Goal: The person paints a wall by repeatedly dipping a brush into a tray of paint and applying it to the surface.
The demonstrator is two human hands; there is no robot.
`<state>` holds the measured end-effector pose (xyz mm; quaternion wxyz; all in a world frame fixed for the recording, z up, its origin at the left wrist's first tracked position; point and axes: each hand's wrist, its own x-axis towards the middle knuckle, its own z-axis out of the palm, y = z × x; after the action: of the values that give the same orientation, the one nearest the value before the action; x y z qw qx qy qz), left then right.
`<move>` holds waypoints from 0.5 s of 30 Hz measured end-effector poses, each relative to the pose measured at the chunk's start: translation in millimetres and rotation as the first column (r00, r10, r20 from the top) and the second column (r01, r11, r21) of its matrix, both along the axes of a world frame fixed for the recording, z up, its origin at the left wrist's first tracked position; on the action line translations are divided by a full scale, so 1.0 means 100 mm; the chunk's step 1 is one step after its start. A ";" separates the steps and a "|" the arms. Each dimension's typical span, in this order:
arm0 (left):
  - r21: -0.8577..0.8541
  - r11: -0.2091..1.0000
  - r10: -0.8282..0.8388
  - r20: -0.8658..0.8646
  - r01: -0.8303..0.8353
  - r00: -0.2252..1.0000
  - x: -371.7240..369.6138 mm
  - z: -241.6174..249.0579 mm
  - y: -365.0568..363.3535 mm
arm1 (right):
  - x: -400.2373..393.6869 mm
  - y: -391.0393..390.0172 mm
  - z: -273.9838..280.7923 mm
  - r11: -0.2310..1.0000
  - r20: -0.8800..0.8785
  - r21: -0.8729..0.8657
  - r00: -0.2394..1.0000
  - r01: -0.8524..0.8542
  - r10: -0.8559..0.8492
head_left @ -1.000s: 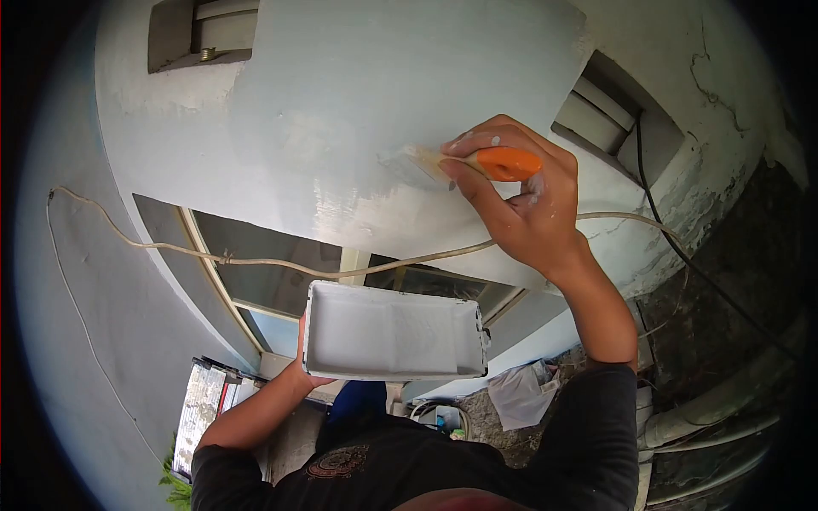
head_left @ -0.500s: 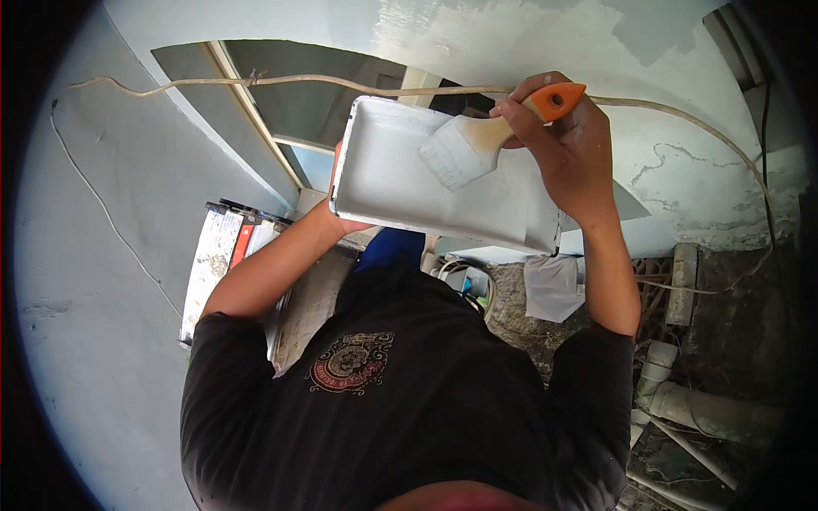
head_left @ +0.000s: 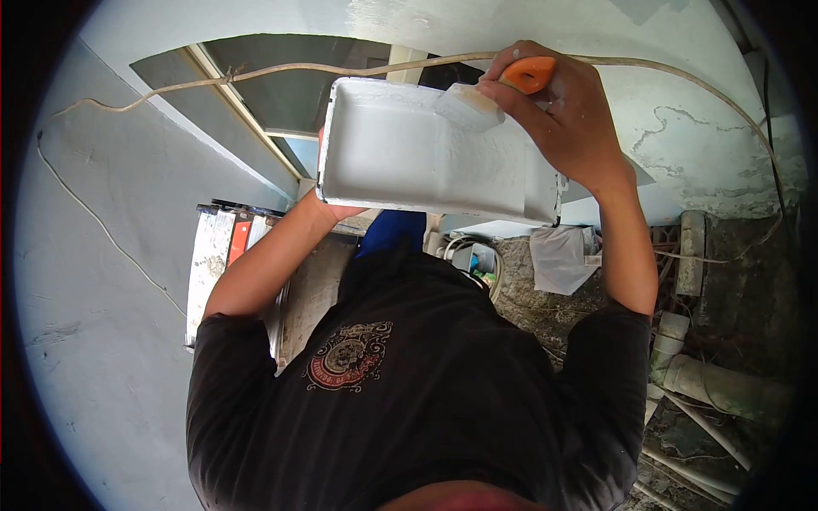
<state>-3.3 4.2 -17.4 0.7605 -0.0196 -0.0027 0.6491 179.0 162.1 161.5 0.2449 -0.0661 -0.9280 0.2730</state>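
Brush loading, observed against the paint tray [head_left: 400, 162] as landmark. One second earlier the right hand [head_left: 567, 115] had the paintbrush [head_left: 490, 98] pressed to the pale wall [head_left: 682, 128] above the tray; half a second earlier the bristles lay flat inside the tray. At this moment the brush stood at the tray's far rim, bristles tipped into the white paint, orange handle clamped in closed fingers. Left hand [head_left: 328, 204] was under the tray's near-left corner, mostly hidden, apparently gripping it. A cable [head_left: 256, 72] ran just above the tray. Judgement: wall stroke ended; brush being recharged.
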 end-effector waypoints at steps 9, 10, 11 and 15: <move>-0.071 0.996 0.048 -0.070 -0.053 0.996 0.03 0.03 -0.01 | -0.09 0.00 -0.12 0.953 0.049 0.264 0.989 -0.147 0.139; -0.078 0.995 0.055 -0.076 -0.061 0.996 0.03 0.03 -0.01 | -0.06 -0.03 -0.13 0.981 0.067 0.139 0.989 -0.138 0.130; -0.084 0.994 0.063 -0.082 -0.070 0.995 0.04 0.04 -0.02 | -0.04 -0.07 -0.13 0.992 0.086 0.014 0.989 -0.124 0.122; -0.112 0.989 0.085 -0.109 -0.097 0.990 0.03 0.04 -0.02 | 0.08 -0.16 -0.12 0.976 0.081 0.058 0.976 -0.209 0.204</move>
<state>-0.4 2.5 -13.0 0.7266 -0.0304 0.0740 0.6824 186.7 145.6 149.9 0.1824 0.0286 -0.9469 0.2633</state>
